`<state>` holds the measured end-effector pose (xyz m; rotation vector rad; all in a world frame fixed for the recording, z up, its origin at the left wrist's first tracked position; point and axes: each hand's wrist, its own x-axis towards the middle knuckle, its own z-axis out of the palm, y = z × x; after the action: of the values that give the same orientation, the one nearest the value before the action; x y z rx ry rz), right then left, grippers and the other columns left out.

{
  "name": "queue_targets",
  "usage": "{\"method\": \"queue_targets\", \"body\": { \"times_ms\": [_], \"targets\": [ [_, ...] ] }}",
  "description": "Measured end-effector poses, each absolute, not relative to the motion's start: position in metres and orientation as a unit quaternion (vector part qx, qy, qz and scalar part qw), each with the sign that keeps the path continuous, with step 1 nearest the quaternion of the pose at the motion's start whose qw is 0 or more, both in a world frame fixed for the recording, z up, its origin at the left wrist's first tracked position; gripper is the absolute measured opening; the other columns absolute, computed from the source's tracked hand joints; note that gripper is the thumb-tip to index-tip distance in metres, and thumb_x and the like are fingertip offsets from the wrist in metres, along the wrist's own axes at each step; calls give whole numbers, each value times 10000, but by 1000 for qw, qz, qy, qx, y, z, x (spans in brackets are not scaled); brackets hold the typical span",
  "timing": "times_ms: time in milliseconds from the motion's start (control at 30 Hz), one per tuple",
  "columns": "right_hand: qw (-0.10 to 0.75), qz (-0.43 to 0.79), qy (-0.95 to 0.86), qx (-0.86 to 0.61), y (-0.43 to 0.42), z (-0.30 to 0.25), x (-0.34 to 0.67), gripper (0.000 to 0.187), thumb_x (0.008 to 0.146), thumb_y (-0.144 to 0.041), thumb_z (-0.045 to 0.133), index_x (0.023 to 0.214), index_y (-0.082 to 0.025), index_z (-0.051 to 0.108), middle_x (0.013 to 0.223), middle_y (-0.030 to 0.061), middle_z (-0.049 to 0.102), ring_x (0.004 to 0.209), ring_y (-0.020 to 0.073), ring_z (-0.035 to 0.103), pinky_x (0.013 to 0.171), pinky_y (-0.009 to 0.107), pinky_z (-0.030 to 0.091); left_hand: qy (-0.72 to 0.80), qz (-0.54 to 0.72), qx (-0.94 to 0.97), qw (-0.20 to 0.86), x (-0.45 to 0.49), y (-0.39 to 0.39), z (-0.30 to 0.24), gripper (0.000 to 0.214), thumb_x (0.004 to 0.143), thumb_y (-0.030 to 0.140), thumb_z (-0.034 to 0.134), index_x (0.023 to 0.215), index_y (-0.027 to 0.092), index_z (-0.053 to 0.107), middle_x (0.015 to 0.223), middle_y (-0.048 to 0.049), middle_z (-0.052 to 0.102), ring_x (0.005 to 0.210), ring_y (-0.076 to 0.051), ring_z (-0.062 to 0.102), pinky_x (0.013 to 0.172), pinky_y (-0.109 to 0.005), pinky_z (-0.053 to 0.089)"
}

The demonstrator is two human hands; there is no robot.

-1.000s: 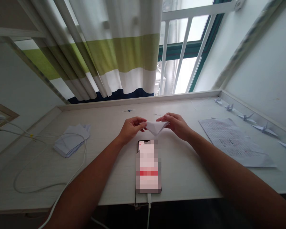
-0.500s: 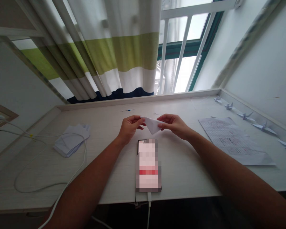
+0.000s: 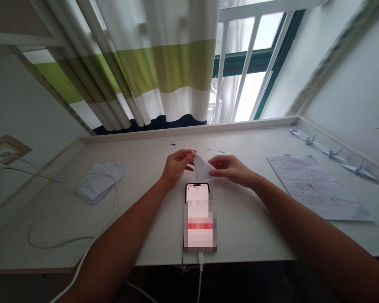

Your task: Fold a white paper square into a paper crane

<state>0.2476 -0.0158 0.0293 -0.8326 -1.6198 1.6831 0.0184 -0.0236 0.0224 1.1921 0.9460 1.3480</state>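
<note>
- Charging cable (image 3: pixel 201 261) plugged into the phone (image 3: pixel 202 221) right at the front of the desk (image 3: pixel 249 240); a snag there could drag the phone.
- Second cable, the white cord (image 3: pixel 116 198), runs against my left forearm; if I swing that arm out, it could tug.
- Folded white paper (image 3: pixel 203 168) is just past the phone's far end, between my hands. Can't tell if its lower edge touches the desk.
- Left hand (image 3: pixel 176 167): thumb and fingers pinched on the paper's upper-left corner. Right hand (image 3: pixel 229 169): thumb on the near face at the right corner, fingers behind; clamped too.
- Main risk: uneven pull between the two pinches could skew a crease or tear the sheet; only corners are gripped, so layers could slip too.
- Dropping my wrists could also press the lower edge into the phone's top.
- Orientation: roughly triangular, narrow tip up-left toward my left fingertips, broad side low and right. Long axis slants from upper left to lower right. Broad face toward me.
- Paper stack (image 3: pixel 97 185) well off to the left, printed sheet (image 3: pixel 316 185) to the right.
- Paper cranes (image 3: pixel 333 154) lined along the right edge, out of reach of any slip.
</note>
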Motion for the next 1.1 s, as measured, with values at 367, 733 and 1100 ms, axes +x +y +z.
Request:
{"method": "queue_targets", "body": {
  "times_ms": [367,733,1100],
  "targets": [
    [341,622,-625,-326,-16,33,251,445,804,-373,860,1195,-202,733,1077,76,766,950,217,736,863,398,589,410,574,500,502,19,-25,23,384,779,451,836,1045,191,739,850,-11,700,731,-142,679,527,-230,581],
    [352,606,-634,-328,-16,32,249,403,921,-531,729,1123,-187,786,1071,94,761,982,241,723,846,389,612,429,592,494,471,17,-22,18,580,798,698,748,996,153,734,914,-61,697,739,-142,653,514,-236,599],
    [410,658,-527,-348,-16,26,241,484,937,-592,696,1129,-152,746,997,131,789,778,214,748,742,358,640,407,519,509,553,26,-28,15,568,701,445,904,1129,152,673,997,-87,774,791,-194,728,531,-264,609]
  ]
}}
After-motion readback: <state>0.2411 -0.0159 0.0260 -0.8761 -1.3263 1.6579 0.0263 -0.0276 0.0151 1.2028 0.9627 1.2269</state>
